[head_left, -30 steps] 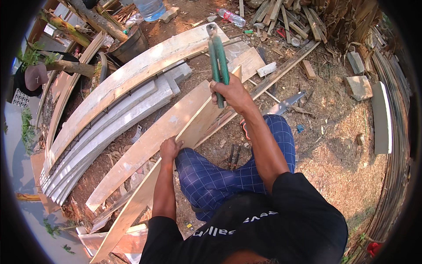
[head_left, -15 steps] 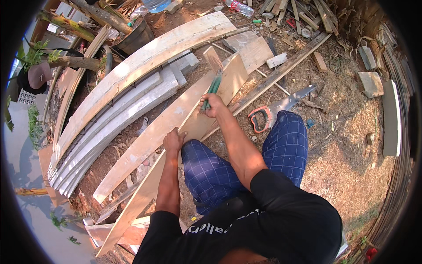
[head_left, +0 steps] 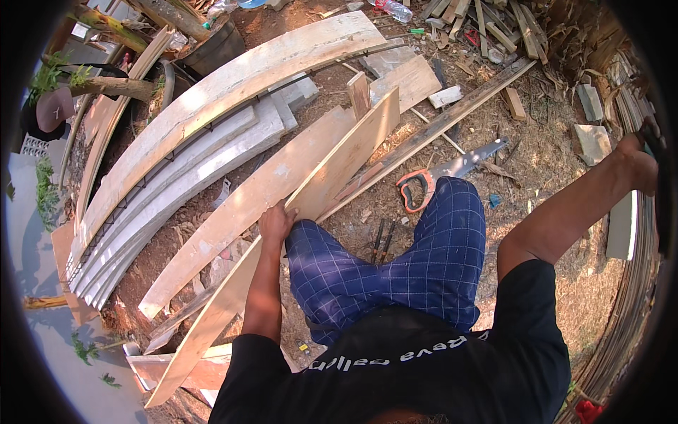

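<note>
My left hand (head_left: 277, 225) is closed around the upper edge of a long plywood strip (head_left: 360, 152), its thumb and fingers on either side. The strip stands on edge, slanting from lower left to upper right against my left knee. Stretched out to the far right, my right hand (head_left: 639, 161) is closed on green-handled pincers (head_left: 649, 149), mostly hidden by the fingers and the dark rim. A curved plywood piece (head_left: 233, 233) lies flat behind the strip. A small wood block (head_left: 359, 95) stands by the strip's far end.
A handsaw (head_left: 417, 191) with an orange-and-black handle lies beyond my right knee. Two dark tool handles (head_left: 383, 240) show between my legs. Curved grey slabs (head_left: 233, 159) and a large curved wooden form (head_left: 233, 78) are stacked at left. A long board (head_left: 452, 124) crosses the ground.
My right hand has left the strip's far end and swung out to the far right with the pincers. My left hand keeps its hold on the strip.
</note>
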Motion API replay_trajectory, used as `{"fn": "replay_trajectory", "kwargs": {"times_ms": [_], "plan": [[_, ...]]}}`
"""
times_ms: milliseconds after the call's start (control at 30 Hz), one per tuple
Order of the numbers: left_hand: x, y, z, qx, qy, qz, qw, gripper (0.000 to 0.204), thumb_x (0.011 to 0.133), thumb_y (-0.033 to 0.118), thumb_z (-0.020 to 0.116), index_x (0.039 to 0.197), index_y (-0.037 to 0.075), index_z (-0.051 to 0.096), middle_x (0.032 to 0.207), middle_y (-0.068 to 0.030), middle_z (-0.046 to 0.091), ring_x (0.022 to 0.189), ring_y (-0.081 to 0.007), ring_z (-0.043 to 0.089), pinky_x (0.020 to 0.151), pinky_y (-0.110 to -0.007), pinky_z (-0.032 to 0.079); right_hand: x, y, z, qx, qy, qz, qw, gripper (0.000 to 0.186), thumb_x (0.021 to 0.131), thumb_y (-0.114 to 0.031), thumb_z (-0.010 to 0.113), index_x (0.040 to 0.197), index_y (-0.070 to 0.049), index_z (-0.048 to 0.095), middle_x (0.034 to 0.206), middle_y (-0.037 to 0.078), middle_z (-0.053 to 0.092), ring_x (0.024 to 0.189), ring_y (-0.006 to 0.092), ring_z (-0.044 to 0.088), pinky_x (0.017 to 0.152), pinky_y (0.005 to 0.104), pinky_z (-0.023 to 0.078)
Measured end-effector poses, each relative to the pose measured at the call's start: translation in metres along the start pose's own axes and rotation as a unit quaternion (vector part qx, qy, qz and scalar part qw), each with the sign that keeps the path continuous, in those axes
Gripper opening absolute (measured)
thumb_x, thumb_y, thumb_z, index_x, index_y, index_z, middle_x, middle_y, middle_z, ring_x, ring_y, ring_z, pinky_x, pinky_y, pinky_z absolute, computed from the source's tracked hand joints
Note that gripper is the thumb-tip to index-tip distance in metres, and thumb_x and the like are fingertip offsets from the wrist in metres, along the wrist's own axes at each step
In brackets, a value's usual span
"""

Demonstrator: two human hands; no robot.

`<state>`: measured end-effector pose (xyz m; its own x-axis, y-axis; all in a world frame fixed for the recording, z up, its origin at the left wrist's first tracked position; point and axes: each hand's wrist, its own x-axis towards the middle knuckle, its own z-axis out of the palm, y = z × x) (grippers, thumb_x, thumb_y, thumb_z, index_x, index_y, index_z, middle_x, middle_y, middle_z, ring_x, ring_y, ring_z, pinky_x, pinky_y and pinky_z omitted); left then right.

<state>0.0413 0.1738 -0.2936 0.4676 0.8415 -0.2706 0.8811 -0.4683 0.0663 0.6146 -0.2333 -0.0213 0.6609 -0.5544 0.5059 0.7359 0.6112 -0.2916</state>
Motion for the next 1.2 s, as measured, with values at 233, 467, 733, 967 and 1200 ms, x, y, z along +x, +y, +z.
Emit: {"fn": "replay_trajectory", "kwargs": {"times_ms": [233,467,733,967,1200], "plan": [[0.009,-0.004,0.007,0.038,0.057,0.021,0.997,0.046,0.087,0.047,0.074,0.110,0.007,0.070,0.089,-0.0240,0.073,0.088,-0.0450,0.070,0.079,-0.054,0.054,-0.601,0.051,0.010,-0.022,-0.252,0.822,0.510,0.017,0.096,-0.010,0.052,0.096,0.006,0.054,0.081,0.015,0.057,0.076,0.0298,0.060,0.073,0.0422,0.053],[-0.004,-0.009,0.015,0.007,0.085,0.040,0.996,0.048,0.086,0.044,0.075,0.116,0.008,0.070,0.088,-0.0229,0.074,0.089,-0.0433,0.071,0.078,-0.054,0.055,-0.265,0.081,-0.002,-0.088,-0.200,0.537,0.815,0.015,0.096,-0.012,0.053,0.095,0.004,0.053,0.081,0.014,0.055,0.076,0.0278,0.058,0.069,0.0401,0.050],[0.001,-0.008,0.013,0.006,0.057,0.018,0.998,0.048,0.086,0.045,0.075,0.115,0.007,0.069,0.087,-0.0240,0.073,0.089,-0.0440,0.071,0.080,-0.054,0.054,-0.095,0.018,0.000,-0.060,0.085,-0.004,0.995,0.014,0.096,-0.013,0.053,0.094,0.000,0.051,0.082,0.012,0.054,0.077,0.0255,0.056,0.066,0.0376,0.047],[-0.001,-0.033,0.022,0.076,0.208,0.115,0.968,0.053,0.087,0.048,0.073,0.119,0.006,0.067,0.088,-0.0244,0.073,0.088,-0.0447,0.070,0.079,-0.054,0.054,-0.572,0.045,0.013,0.009,-0.259,0.836,0.484,0.013,0.096,-0.015,0.054,0.093,-0.002,0.050,0.082,0.010,0.052,0.078,0.0236,0.054,0.062,0.0355,0.044],[-0.002,-0.002,0.010,0.035,0.068,0.001,0.997,0.051,0.086,0.050,0.073,0.112,0.007,0.068,0.086,-0.0230,0.073,0.086,-0.0444,0.071,0.077,-0.053,0.054,-0.152,0.062,-0.022,-0.069,-0.178,0.405,0.894,0.013,0.096,-0.016,0.055,0.092,-0.005,0.049,0.082,0.008,0.051,0.078,0.0216,0.052,0.059,0.0333,0.041]]}}
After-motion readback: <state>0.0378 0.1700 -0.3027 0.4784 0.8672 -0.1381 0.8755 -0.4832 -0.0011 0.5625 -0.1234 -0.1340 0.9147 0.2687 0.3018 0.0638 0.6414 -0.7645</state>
